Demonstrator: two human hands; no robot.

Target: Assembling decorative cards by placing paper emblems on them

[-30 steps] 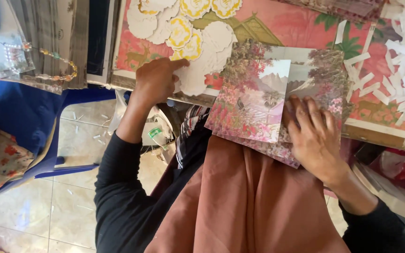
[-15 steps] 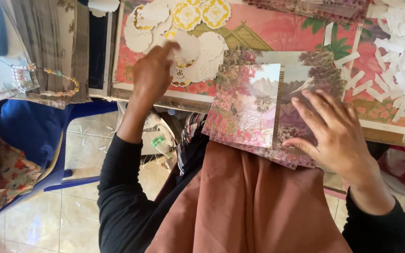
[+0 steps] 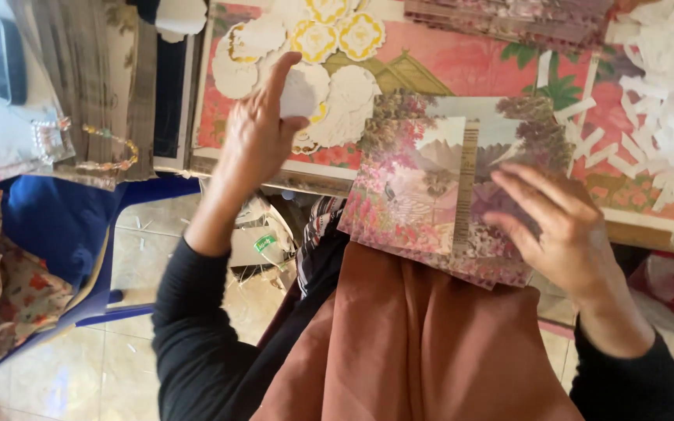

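Note:
My left hand (image 3: 257, 129) is raised over the table's near edge and pinches a white scalloped paper cutout (image 3: 303, 92) between thumb and fingers. More white and yellow-patterned cutouts (image 3: 313, 39) lie in a loose pile on the pink picture board (image 3: 477, 66) just beyond. My right hand (image 3: 559, 226) rests flat, fingers spread, on a stack of printed landscape cards (image 3: 423, 191) that sits on my brown-skirted lap and leans against the table edge.
A heap of white paper strips (image 3: 672, 101) lies at the right of the board. A stack of patterned sheets (image 3: 509, 15) lies at the far edge. At left are a blue plastic chair (image 3: 64, 226), a beaded bracelet (image 3: 103, 148) and the tiled floor (image 3: 56, 374).
My left hand has lifted off the pile with one white cutout pinched in it. My right hand has shifted slightly on the card stack.

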